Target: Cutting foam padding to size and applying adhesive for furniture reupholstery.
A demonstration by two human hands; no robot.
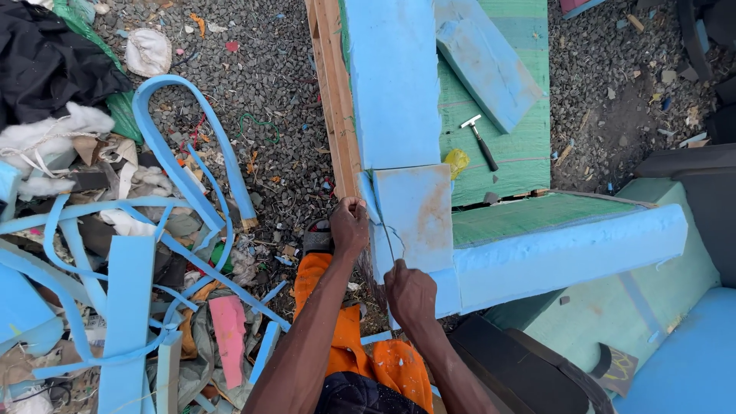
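Note:
My left hand (349, 226) pinches the left edge of a square blue foam piece (418, 215) with an orange stain, at the corner of a wooden frame (330, 92). Just below that piece, my right hand (410, 295) is closed around a thin dark blade (389, 244) that points up along the foam's left side. A long blue foam panel (395, 84) covers the frame above the square piece. A thick foam bar (567, 249) runs off to the right from the corner.
A hammer (479, 142), a yellow lump (457, 161) and a loose foam slab (487, 61) lie on green webbing (514, 153). Blue foam strips and scraps (130, 268) pile up on the gravel at left. Dark cushions (529, 376) sit at bottom right.

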